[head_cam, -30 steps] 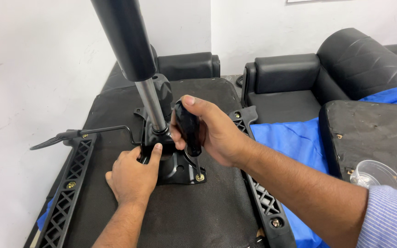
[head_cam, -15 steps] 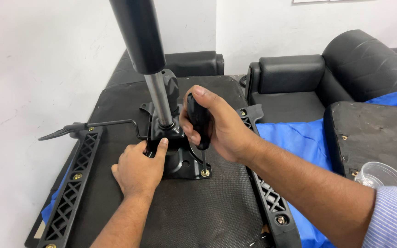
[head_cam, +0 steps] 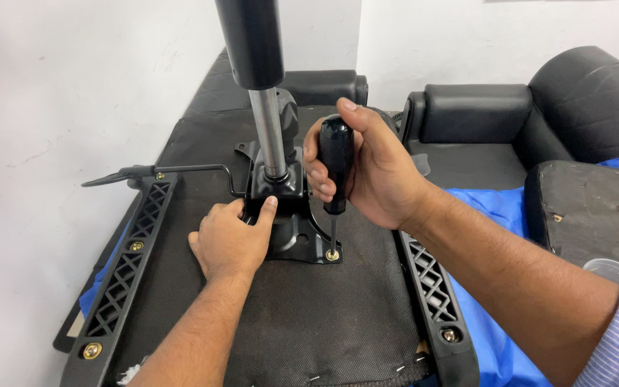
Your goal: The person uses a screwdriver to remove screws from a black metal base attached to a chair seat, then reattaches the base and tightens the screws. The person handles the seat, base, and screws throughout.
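- Head view: the right hand (head_cam: 367,172) is closed around the black handle of a screwdriver (head_cam: 335,163), thumb lying over the top, fingers wrapped round the front. The tool stands nearly upright, its thin shaft running down to a brass-coloured screw (head_cam: 332,254) at the 5 o'clock corner of the black metal mounting plate (head_cam: 296,240).
- The left hand (head_cam: 232,240) lies palm-down on the upturned seat base (head_cam: 309,315), at 9 o'clock of the plate. Its fingers are loosely curled and press against the plate's edge; the index fingertip touches the foot of the block around the column. It grips nothing that can be seen.
- From the middle of the plate a gas-lift column (head_cam: 265,107) rises toward 12 o'clock: a bright steel rod below, a thick black cylinder above, running out of the top of the view.
- A thin black lever (head_cam: 155,172) sticks out from the mechanism toward 9 o'clock, ending in a flat paddle.
- Black plastic lattice rails flank the seat base: the left rail (head_cam: 130,272) at 8 o'clock, the right rail (head_cam: 431,290) at 4 o'clock, each with brass screws at the near end.
- A blue sheet (head_cam: 496,215) lies at 3 o'clock under black padded chair parts (head_cam: 539,115).
- A clear plastic cup (head_cam: 614,269) shows at the right edge.
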